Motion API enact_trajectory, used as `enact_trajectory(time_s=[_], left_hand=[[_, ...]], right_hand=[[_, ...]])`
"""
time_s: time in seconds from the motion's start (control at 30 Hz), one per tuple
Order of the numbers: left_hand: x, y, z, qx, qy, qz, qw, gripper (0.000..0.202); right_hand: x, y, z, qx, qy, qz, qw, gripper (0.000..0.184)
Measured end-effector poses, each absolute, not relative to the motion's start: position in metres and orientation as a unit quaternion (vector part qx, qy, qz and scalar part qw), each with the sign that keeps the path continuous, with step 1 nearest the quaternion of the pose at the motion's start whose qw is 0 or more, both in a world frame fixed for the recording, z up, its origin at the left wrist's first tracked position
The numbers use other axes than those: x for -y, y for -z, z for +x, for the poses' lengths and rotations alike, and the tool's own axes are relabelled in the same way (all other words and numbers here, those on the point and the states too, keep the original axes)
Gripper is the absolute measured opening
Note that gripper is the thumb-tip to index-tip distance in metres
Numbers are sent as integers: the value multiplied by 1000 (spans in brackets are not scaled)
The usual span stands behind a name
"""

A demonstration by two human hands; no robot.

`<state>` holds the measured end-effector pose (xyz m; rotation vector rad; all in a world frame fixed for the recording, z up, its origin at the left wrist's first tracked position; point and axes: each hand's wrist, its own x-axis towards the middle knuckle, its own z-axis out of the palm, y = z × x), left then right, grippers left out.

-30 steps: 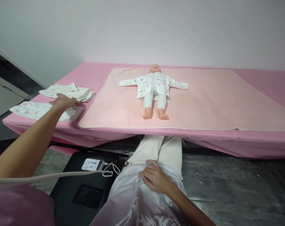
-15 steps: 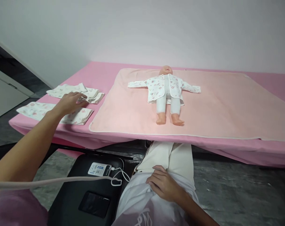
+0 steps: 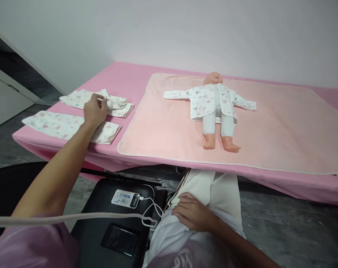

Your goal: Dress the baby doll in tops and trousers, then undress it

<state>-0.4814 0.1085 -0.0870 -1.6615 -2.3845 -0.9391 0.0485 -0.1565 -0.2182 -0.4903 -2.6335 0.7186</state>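
On the left of the table, my left hand (image 3: pixel 95 109) pinches a white folded baby garment (image 3: pixel 117 104) with a small print; the cloth bunches up by the fingertips. Nearer the table edge, under my forearm, a second folded white baby garment (image 3: pixel 57 124) with pink print lies flat. My right hand (image 3: pixel 192 212) rests on my lap, holding nothing, its fingers loosely bent. A baby doll (image 3: pixel 213 79) lies on its back on a peach blanket (image 3: pixel 283 130), arms out, in a printed white jacket (image 3: pixel 202 100) hanging unfastened in front.
A pink sheet (image 3: pixel 124 72) covers the table, which meets a pale wall at the back. Below the edge, a black chair seat (image 3: pixel 93 208) bears a white power bank (image 3: pixel 125 198) and a dark phone (image 3: pixel 120 239). A pale cable (image 3: pixel 74 219) crosses my left arm.
My left hand has closed on the edge of the farther garment, and its cloth is now ruffled up. The view has shifted left, while my right hand stays on my lap.
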Motion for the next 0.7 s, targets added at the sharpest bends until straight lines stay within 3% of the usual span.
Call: enact_trajectory(time_s=[0.13,0.27,0.43,0.57,0.7], left_hand=[[-108,90,-477,762,332,-555,41,44],[-105,91,-477,741,304,-595,70,30],[-104,87,-473,750,293,-591,46,29],[-99,83,-469,746,288,-597,66,51],[-88,75,-463,738,289,-606,70,50]], right_hand=[[157,220,39,939,-243,-150,190,18],[162,224,36,940,-241,-147,190,17],[174,232,41,932,-252,-165,200,22],[179,234,48,919,-272,-178,223,23],[179,234,54,909,-290,-182,238,24]])
